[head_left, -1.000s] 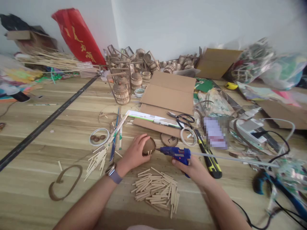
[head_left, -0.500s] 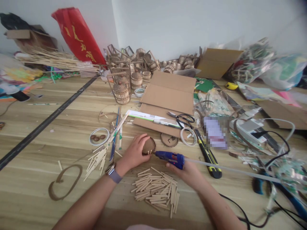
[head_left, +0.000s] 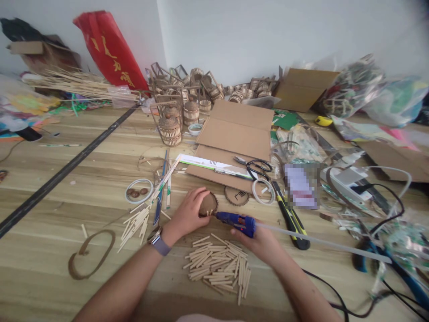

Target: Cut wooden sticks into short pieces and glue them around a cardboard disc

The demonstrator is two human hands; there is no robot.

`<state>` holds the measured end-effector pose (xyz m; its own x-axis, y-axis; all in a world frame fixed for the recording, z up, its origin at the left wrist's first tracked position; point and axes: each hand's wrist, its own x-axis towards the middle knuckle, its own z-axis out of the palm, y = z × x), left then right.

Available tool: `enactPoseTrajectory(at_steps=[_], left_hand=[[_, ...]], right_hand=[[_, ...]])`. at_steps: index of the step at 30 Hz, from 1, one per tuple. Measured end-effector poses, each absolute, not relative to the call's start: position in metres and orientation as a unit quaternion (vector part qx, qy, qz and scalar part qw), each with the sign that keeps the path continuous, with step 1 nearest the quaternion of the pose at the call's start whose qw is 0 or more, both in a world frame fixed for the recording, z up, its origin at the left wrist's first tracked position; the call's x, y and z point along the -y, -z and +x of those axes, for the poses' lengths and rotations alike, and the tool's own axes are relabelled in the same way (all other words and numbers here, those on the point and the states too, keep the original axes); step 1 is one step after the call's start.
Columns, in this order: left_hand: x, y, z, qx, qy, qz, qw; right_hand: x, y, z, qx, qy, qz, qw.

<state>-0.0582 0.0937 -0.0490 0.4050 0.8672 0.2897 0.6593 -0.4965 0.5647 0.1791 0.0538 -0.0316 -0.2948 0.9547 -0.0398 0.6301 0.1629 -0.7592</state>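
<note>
My left hand (head_left: pixel 188 210) is closed around the left edge of a round brown disc (head_left: pixel 208 204) with a ribbed rim. A couple of short pale sticks stand on the disc's near edge. In my right hand (head_left: pixel 259 241) is a blue glue gun (head_left: pixel 237 222), its nozzle touching or nearly touching that near edge; I cannot tell which. A long clear glue stick (head_left: pixel 321 243) runs out of its back to the right. Below my hands lies a pile of short wooden sticks (head_left: pixel 217 264). A second ribbed disc (head_left: pixel 236 196) with dark lettering rests just right of the first.
Right of my hands are a utility knife (head_left: pixel 291 219), scissors (head_left: pixel 256 167) and a tape roll (head_left: pixel 263 192). Folded cardboard (head_left: pixel 237 125) lies ahead, beside small lidded baskets (head_left: pixel 169 130). More sticks (head_left: pixel 136 223) and a brown strip loop (head_left: pixel 92 255) lie left. Black cables (head_left: pixel 330 288) cross the right front.
The glue gun and my right hand have shifted very slightly, and the back end of the glue stick has dropped a little. My left hand stays on the disc.
</note>
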Motion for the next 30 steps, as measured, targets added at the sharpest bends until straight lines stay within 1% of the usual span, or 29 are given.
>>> enactPoseTrajectory(at_steps=[30], left_hand=[[-0.094,0.0446,-0.0583,-0.461,-0.285,0.818,0.193]], right_hand=[[-0.0527,0.0331,0.1792,0.732,-0.333,-0.55,0.226]])
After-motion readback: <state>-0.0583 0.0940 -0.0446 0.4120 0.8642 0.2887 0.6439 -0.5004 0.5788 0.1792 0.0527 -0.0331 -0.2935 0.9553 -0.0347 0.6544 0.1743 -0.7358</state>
